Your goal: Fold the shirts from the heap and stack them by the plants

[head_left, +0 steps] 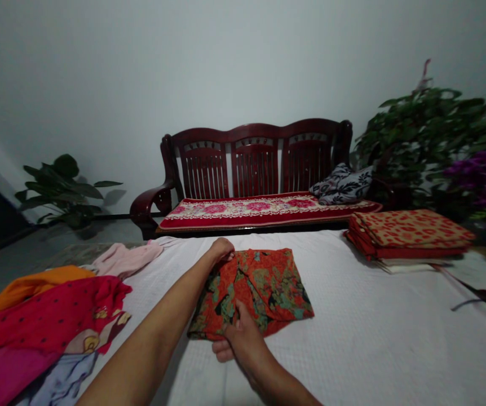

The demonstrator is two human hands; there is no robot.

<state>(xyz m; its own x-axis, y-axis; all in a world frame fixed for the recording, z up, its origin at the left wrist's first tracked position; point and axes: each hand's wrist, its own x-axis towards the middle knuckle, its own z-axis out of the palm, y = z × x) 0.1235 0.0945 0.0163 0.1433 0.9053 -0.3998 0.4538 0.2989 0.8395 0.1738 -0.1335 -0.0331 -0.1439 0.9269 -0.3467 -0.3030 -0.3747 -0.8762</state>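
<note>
A red-orange cloth with a green floral print [264, 287] lies partly folded on the white bed sheet [374, 332]. My left hand [221, 248] reaches far forward and pinches the cloth's far left corner. At the near edge of the cloth my right hand [238, 335] grips it, thumb on top and fingers tucked under the fabric. Both hands are closed on the same cloth.
A heap of loose clothes [52, 321] in red, orange, pink and pale blue lies at the left. A stack of folded red-patterned cloths [407, 232] sits at the right. Beyond the bed stands a dark wooden bench [255, 169] with a cushion [342, 183], flanked by plants [429, 129].
</note>
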